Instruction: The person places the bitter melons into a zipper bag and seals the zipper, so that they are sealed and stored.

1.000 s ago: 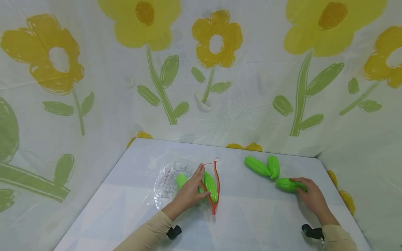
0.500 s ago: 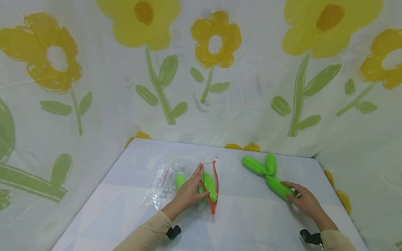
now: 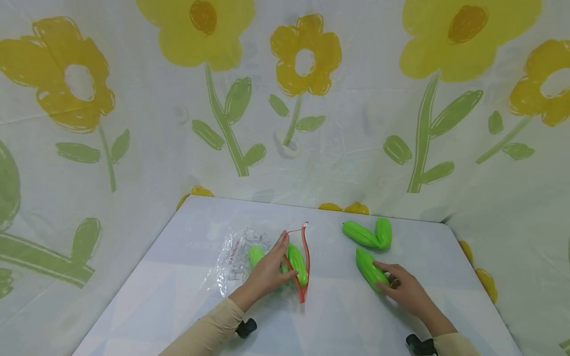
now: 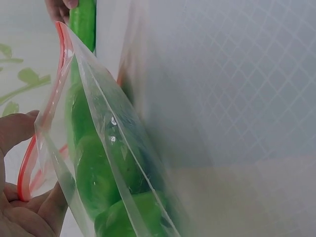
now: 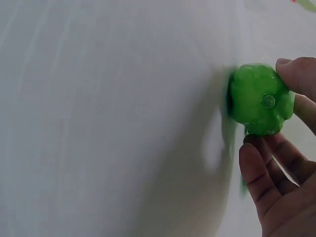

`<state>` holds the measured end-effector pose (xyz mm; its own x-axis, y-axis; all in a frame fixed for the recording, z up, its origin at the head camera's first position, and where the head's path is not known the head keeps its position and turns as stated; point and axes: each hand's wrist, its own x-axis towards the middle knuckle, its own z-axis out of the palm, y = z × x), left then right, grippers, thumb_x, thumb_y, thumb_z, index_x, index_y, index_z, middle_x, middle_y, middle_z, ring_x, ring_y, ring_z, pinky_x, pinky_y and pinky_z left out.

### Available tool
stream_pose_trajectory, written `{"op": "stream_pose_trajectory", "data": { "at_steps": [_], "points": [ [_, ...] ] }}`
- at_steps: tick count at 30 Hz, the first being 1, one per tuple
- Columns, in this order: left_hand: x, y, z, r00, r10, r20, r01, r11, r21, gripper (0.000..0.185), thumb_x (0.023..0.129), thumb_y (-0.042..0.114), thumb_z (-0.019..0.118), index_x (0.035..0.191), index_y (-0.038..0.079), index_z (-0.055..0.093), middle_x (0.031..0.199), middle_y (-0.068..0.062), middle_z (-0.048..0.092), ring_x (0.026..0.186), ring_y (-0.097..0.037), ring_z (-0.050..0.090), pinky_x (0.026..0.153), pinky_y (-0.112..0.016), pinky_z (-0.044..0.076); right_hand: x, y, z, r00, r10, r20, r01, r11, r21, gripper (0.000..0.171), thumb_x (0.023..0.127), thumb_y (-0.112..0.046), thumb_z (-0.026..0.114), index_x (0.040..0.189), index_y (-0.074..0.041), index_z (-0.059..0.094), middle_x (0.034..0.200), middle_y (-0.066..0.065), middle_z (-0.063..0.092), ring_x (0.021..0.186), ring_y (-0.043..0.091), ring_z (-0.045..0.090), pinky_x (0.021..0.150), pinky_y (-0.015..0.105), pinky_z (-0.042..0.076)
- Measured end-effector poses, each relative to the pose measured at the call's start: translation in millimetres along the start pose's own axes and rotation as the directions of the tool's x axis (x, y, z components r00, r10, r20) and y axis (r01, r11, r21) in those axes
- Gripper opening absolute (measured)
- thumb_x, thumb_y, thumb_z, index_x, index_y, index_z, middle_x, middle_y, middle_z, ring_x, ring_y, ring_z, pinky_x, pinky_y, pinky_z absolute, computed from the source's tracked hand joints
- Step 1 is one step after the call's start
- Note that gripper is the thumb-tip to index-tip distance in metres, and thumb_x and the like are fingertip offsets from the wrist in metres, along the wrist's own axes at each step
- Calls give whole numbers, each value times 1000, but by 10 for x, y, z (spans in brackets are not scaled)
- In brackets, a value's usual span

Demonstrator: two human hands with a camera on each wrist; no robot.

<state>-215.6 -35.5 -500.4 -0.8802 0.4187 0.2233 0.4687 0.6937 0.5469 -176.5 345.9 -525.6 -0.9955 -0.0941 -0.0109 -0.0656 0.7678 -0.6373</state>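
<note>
In the head view my left hand (image 3: 264, 274) holds the red-edged mouth of a clear zip bag (image 3: 228, 269), with thumb and fingers spread at its rim. Inside lie several ribbed green toy vegetables (image 3: 297, 264), which show through the film in the left wrist view (image 4: 96, 173). My right hand (image 3: 406, 290) grips another ribbed green toy vegetable (image 3: 368, 269) low over the table, right of the bag's mouth. Seen end-on in the right wrist view, this toy vegetable (image 5: 256, 94) has a lobed outline and a small stub, with thumb and fingers around it.
Two more green toy vegetables (image 3: 361, 234) lie touching at the back right of the white table (image 3: 338, 316). A curtain (image 3: 347, 128) printed with yellow flowers hangs behind and beside the table. Dark camera mounts (image 3: 246, 328) sit at both wrists.
My right hand has moved left and nearer with its toy vegetable, away from the two at the back, and the vegetable has turned. The left hand and bag stay in place.
</note>
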Motion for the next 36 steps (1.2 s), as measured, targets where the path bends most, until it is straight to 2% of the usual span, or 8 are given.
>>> {"op": "stream_pose_trajectory", "data": {
  "at_steps": [7,15,18,25,32,36],
  "points": [
    [6,5,-7,1000,-1,5,1,1000,2,97,80,38,71,150,13,10,156,5,4,137,-18,27,102,-34,39,43,-162,186,999,-40,3,40,999,0,58,78,-42,71,131,-31,52,102,-3,54,78,9,53,63,21,49],
    [10,-1,-7,1000,-2,-1,2,1000,9,95,79,39,72,149,9,14,156,3,5,137,-17,26,103,-33,38,63,-342,362,994,-104,-45,105,994,17,61,75,-42,74,130,-23,55,94,-1,51,76,9,52,64,21,49],
    [11,-3,-8,1000,3,-3,-3,1000,12,95,79,39,72,149,8,15,156,3,5,137,-17,26,103,-33,37,74,-366,418,994,-91,-55,92,996,19,62,74,-42,74,131,-25,54,99,1,51,77,8,53,66,21,50],
    [15,13,-17,1000,2,-1,-2,1000,22,95,80,40,71,149,8,14,156,0,7,137,-20,27,102,-36,39,59,-389,486,997,-54,-59,56,998,41,62,75,-41,74,131,-28,51,122,4,51,79,9,55,65,21,50],
    [8,24,-29,1000,-17,7,17,1000,9,95,80,39,71,150,9,14,156,1,7,138,-17,24,103,-34,38,48,-409,490,999,-11,-41,14,998,62,58,76,-41,73,128,-30,52,121,0,54,78,9,56,59,21,49],
    [4,24,-32,1000,-9,5,9,1000,13,96,80,39,71,150,9,13,156,0,8,138,-19,25,103,-36,38,42,-416,486,999,-24,-43,26,998,55,57,75,-38,75,128,-30,52,121,0,54,78,8,56,61,20,50]
  ]
}}
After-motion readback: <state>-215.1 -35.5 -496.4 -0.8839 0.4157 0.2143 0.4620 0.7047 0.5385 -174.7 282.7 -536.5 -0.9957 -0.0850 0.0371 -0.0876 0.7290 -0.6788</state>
